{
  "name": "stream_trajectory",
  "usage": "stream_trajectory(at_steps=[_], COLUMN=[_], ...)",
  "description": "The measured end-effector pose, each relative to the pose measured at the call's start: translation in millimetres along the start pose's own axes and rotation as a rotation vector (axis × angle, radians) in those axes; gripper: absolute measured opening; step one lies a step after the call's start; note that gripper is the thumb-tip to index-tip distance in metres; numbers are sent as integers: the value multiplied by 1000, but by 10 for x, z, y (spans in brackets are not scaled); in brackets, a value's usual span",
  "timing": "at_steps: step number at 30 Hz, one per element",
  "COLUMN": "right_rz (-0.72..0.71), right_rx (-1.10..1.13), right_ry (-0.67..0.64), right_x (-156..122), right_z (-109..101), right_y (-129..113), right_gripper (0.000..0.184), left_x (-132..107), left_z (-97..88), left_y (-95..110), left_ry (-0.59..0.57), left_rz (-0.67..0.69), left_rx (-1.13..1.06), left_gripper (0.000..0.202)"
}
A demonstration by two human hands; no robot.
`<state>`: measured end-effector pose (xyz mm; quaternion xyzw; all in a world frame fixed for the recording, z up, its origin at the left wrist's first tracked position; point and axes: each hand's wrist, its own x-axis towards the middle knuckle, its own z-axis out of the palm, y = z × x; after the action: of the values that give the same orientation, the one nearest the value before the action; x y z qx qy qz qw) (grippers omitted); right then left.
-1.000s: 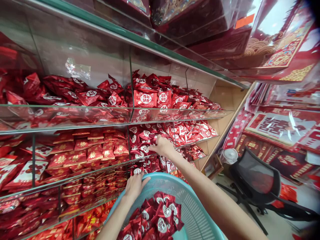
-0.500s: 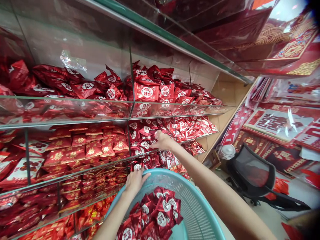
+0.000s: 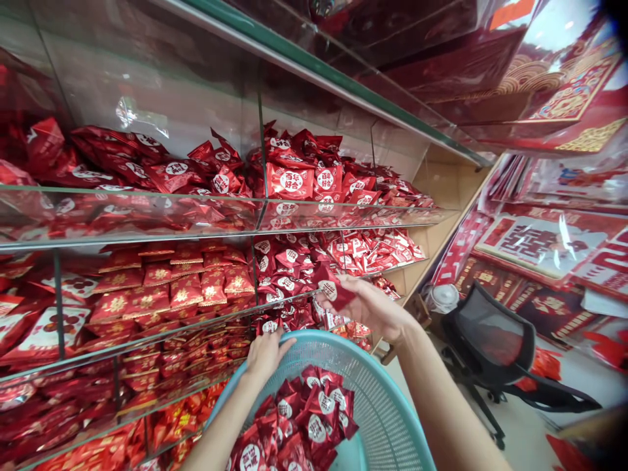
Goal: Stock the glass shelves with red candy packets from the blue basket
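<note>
My right hand (image 3: 375,307) holds a dark red candy packet (image 3: 336,291) with a white printed label, above the far rim of a teal plastic basket (image 3: 387,399). My left hand (image 3: 265,356) grips the basket's rim on its left far side, fingers over the edge. Inside the basket, a heap of red candy packets (image 3: 316,425) with round white labels lies toward the left. Just beyond my right hand, a shelf compartment holds matching red packets (image 3: 289,261).
Glass shelves (image 3: 206,239) with dividers rise in front, stacked with gold-marked red packets (image 3: 186,288) and others. To the right stand a black mesh chair (image 3: 495,333), a white round container (image 3: 443,297) and red printed goods (image 3: 544,239).
My right hand has drawn back from the shelf compartment toward me and to the right, now with a red candy packet in it. My left hand stays on the basket rim.
</note>
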<state>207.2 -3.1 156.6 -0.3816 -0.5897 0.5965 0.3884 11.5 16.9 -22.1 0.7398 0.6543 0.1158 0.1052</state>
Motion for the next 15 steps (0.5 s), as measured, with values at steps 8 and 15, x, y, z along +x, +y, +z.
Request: stream_trajectory(at_steps=[8,15], right_rz=[166,325], right_rx=[426,424], right_ry=[26,144], right_x=[-263,-275], right_z=[97,29], right_y=[651,1268], right_gripper=[35,30], left_x=[-9,10], left_z=[-33,-12], left_y=[14,4], left_ry=[-13,-5], left_rz=[18,13], left_rx=[9,21], left_gripper=[56,54])
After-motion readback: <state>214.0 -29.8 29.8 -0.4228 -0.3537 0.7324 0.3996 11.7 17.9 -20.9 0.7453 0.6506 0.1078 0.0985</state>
